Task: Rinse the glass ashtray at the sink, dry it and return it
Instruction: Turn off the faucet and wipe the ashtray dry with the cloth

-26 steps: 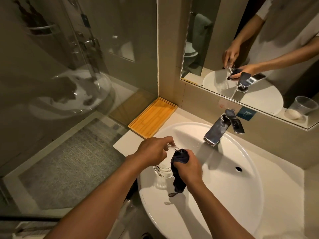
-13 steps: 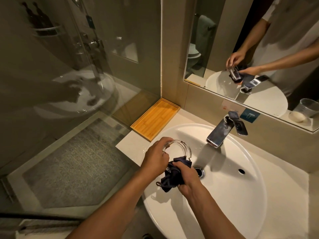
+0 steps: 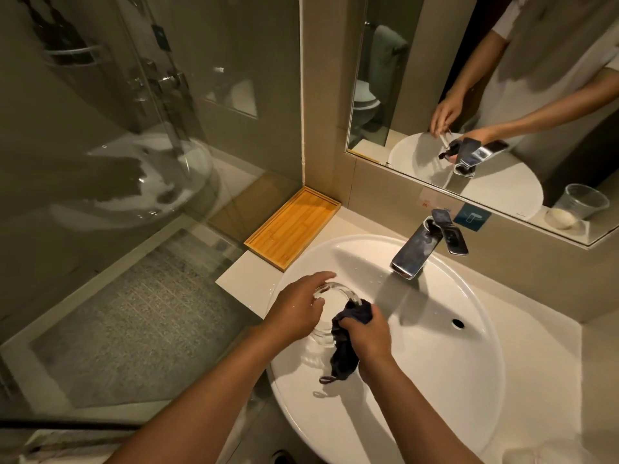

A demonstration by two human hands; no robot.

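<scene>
A clear round glass ashtray (image 3: 338,291) hangs tilted over the left part of the white sink (image 3: 445,363). My left hand (image 3: 298,308) grips its left rim. A bunched dark blue cloth (image 3: 345,346) is held in my right hand (image 3: 368,333), pressed against the ashtray's right side; its loose end hangs into the basin. The chrome tap (image 3: 418,251) stands at the back of the sink with no water running from it.
An empty bamboo tray (image 3: 293,227) lies on the counter left of the sink, by the wall. A mirror (image 3: 485,105) hangs above the tap. A glass shower screen (image 3: 134,145) closes off the left, with a grey mat (image 3: 134,323) on the floor behind it.
Both hands have kept the ashtray and cloth over the left of the basin. The ashtray has turned in my left hand and the cloth has shifted along its rim to the right side.
</scene>
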